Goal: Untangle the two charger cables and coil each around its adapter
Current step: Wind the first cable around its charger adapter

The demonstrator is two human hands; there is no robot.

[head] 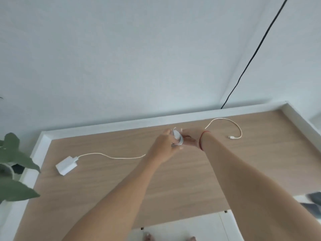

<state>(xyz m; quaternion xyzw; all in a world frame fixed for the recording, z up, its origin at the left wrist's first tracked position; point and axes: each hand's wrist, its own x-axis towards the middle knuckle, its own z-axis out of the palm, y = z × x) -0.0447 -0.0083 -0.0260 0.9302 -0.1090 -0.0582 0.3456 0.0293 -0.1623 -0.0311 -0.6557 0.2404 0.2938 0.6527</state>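
Observation:
My left hand (164, 142) and my right hand (190, 139) meet over the far middle of the wooden table (121, 185). Between them they hold a white adapter (177, 139) with white cable wound round it. A second white adapter (66, 165) lies flat at the left, and its pale cable (111, 156) runs right across the table and passes under my left arm. The same pale cable (238, 126) curves out past my right wrist and ends in a white plug (231, 137) lying on the wood.
A white raised rim (156, 117) borders the table along the wall. Green plant leaves (13, 157) overhang the left edge. A black wire (251, 56) hangs down the wall at the right. Bare toes (149, 238) show below the near edge.

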